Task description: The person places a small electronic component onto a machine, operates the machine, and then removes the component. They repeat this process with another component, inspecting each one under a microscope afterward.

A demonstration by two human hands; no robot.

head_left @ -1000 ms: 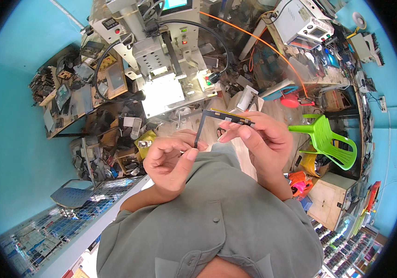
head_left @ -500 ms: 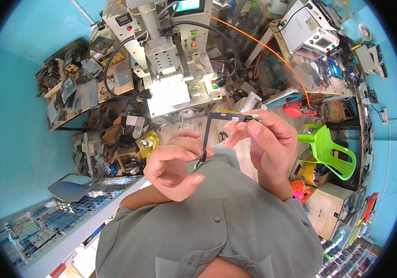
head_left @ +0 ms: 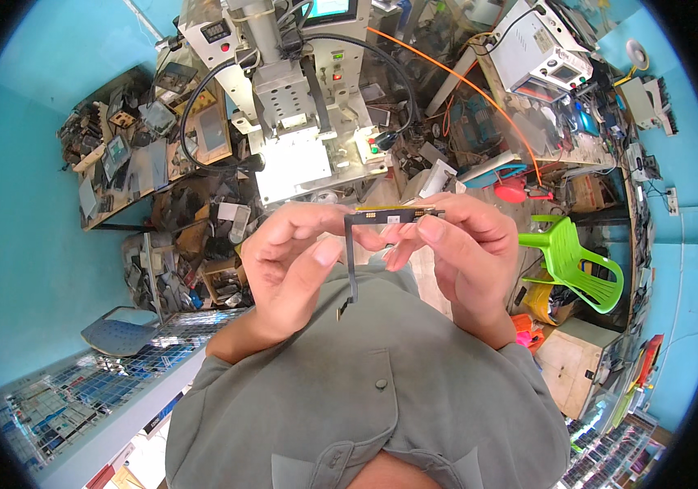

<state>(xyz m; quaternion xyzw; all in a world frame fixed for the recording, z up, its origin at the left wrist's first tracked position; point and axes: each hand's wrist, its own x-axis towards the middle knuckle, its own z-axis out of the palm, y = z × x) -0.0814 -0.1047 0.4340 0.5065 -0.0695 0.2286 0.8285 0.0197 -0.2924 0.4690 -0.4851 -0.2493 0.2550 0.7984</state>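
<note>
In front of my chest is a black flex cable [head_left: 382,218]: a narrow strip with gold contacts, a small white label and a yellowish upper edge. From its left end a thin ribbon tail hangs down to a small connector. My right hand [head_left: 473,248] pinches the strip's right end between thumb and fingers. My left hand [head_left: 288,265] is at the other end, its fingers curled against and behind the strip where the tail bends. The left thumb is a little apart from the strip. The fingertips behind the cable are partly hidden.
A press machine [head_left: 288,98] with a brightly lit plate [head_left: 292,171] stands ahead. Cluttered benches lie on both sides. To the right are a green plastic chair [head_left: 581,265] and a wooden box [head_left: 569,367]; a wire-mesh rack [head_left: 80,399] is at lower left.
My left hand has moved up from the hanging tail to the strip's left end. The strip is now more level and slightly lower and farther left; the tail hangs free with its connector showing.
</note>
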